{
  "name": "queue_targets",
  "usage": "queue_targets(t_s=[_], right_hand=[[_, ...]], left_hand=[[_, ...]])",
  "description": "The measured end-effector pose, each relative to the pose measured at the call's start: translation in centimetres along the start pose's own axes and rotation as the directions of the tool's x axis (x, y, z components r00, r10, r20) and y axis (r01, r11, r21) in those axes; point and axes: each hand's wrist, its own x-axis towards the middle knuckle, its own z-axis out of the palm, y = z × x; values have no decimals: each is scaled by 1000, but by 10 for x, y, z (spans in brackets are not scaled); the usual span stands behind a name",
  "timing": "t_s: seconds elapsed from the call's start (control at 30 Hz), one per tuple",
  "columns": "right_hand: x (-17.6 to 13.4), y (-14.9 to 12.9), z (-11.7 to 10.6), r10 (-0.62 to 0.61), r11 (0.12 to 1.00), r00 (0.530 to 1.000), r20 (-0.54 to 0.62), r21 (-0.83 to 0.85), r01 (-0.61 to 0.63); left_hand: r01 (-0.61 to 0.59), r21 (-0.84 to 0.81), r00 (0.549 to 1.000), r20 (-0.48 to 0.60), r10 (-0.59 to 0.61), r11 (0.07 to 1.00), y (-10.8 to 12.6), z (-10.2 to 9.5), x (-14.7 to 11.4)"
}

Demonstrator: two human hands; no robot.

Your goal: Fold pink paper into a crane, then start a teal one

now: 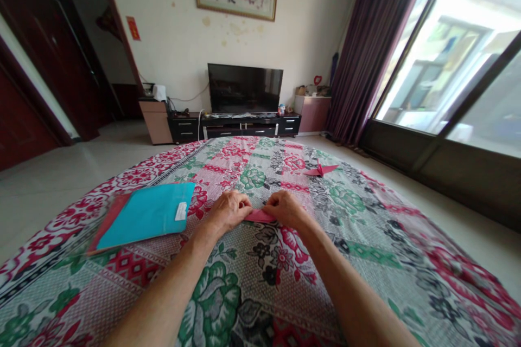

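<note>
A small folded piece of pink paper (pixel 260 216) lies on the patterned tablecloth (pixel 220 293) between my two hands. My left hand (pixel 232 209) pinches its left end, with thumb and fingertips together. At the right end, my right hand (pixel 285 208) grips the paper in the same way, its fingers curled. The paper's ends are partly covered by my fingers. Beyond my right hand sits a folded pink paper crane (pixel 321 169) with its wings spread.
A blue packet of paper (pixel 146 214) with a white label lies to the left, over reddish sheets (pixel 108 222). Past the table's far edge stand a television (pixel 245 88) and a low cabinet (pixel 185 127). A dark curtain (pixel 366 38) hangs beside the window at right.
</note>
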Motion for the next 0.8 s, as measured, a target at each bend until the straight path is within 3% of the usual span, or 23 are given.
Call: queue_targets(t_s=[0.23, 0.47, 0.6, 0.7, 0.8], right_hand=[[-6, -9, -8, -228, 974, 970, 89, 6, 228], [-4, -12, 2, -217, 970, 975, 36, -107, 220], [-4, -16, 4, -183, 978, 983, 33, -98, 185], [-4, -18, 5, -165, 984, 986, 14, -65, 165], [-2, -18, 5, -132, 990, 991, -1, 57, 132]], left_hand=[[52, 13, 999, 7, -52, 999, 4, -2, 1], [61, -49, 998, 15, -60, 997, 2, -5, 2], [90, -180, 992, -74, -105, 980, -4, -4, 4], [165, -256, 955, -200, -219, 952, -13, -2, 7], [232, -380, 869, -333, -366, 896, -21, -2, 9]])
